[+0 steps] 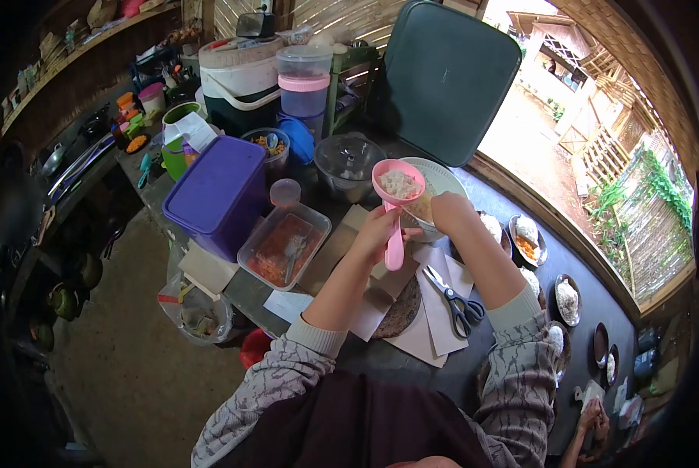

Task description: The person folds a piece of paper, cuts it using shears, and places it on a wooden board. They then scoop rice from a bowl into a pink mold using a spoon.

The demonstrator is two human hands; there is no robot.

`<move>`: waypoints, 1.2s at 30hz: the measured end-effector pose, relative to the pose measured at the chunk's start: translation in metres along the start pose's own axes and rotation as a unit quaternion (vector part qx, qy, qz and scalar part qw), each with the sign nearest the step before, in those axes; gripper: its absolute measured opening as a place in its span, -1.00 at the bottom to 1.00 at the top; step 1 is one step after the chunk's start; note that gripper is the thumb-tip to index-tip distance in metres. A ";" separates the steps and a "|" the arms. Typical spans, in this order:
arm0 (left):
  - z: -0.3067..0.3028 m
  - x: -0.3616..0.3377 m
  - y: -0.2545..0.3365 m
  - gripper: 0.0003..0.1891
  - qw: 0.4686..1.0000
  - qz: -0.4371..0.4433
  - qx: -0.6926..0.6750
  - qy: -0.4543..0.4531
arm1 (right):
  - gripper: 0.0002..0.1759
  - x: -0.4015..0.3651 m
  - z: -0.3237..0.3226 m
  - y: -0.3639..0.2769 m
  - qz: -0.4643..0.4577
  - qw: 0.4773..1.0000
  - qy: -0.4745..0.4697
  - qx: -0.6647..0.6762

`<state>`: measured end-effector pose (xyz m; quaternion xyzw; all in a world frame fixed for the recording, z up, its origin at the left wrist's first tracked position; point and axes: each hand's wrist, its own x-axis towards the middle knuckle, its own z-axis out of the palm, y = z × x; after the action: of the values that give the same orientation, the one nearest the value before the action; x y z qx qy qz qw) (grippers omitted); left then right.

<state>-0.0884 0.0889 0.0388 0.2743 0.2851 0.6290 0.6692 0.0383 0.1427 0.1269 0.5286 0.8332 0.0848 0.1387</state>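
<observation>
My left hand (380, 234) is closed around the handle of a pink ladle (394, 248), held level above the table. White rice (400, 184) fills its round scoop. My right hand (449, 212) reaches over the near rim of a white bowl (452, 176), knuckles bent and fingertips out of sight. What it holds, if anything, is hidden. Below my hands lie sheets of brown paper (415, 343) and black-handled scissors (460, 310). To the left of the ladle, a clear tub (322, 226) contains a red sauce-like food and a utensil.
A purple box (217, 191), a lidded pot (349, 160) and a large cooler (240, 78) stand at the left and back. Several small dishes with rice (568, 300) line the right side. Another person's hands (591, 415) are at lower right, by a pale board.
</observation>
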 end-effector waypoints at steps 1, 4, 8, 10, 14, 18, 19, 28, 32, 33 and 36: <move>0.000 0.000 0.000 -0.64 1.000 -0.005 0.004 0.011 | -0.77 -0.001 0.000 0.000 -0.002 1.000 0.007 0.004; -0.003 0.002 -0.002 -0.64 1.000 -0.001 0.005 -0.016 | -0.78 -0.009 -0.009 -0.002 -0.015 1.000 -0.024 -0.004; -0.005 0.004 -0.005 -0.64 1.000 -0.001 0.003 -0.011 | -0.80 -0.013 -0.001 0.001 -0.035 0.999 -0.020 -0.018; -0.005 0.004 -0.005 -0.64 1.000 0.000 0.007 -0.015 | -0.81 -0.013 0.005 0.002 -0.036 0.999 0.003 -0.009; -0.003 0.003 -0.003 -0.65 1.000 0.007 0.011 -0.017 | -0.80 -0.019 0.005 -0.001 -0.025 0.999 0.026 0.004; -0.002 0.003 -0.003 -0.65 1.000 -0.004 0.015 0.001 | -0.79 -0.024 0.007 -0.002 -0.036 0.999 0.032 0.001; -0.002 0.002 -0.003 -0.65 1.000 -0.007 0.013 0.004 | -0.78 -0.025 0.009 -0.002 -0.036 0.999 0.034 -0.003; -0.002 0.002 -0.002 -0.64 1.000 -0.018 -0.004 0.007 | -0.77 -0.035 0.009 -0.005 -0.038 0.999 0.027 -0.010; -0.001 0.002 -0.001 -0.65 1.000 -0.015 -0.001 0.009 | -0.80 -0.035 0.009 -0.003 -0.025 0.999 0.005 -0.025; -0.002 0.003 -0.002 -0.66 1.000 -0.014 0.003 0.004 | -0.80 -0.035 0.012 0.000 -0.037 0.999 0.008 -0.033; -0.003 0.004 -0.003 -0.68 1.000 -0.016 0.002 0.000 | -0.81 -0.037 0.015 0.003 -0.050 0.998 0.020 -0.036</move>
<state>-0.0879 0.0926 0.0343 0.2710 0.2909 0.6175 0.6787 0.0608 0.1101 0.1188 0.4791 0.8576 0.1185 0.1451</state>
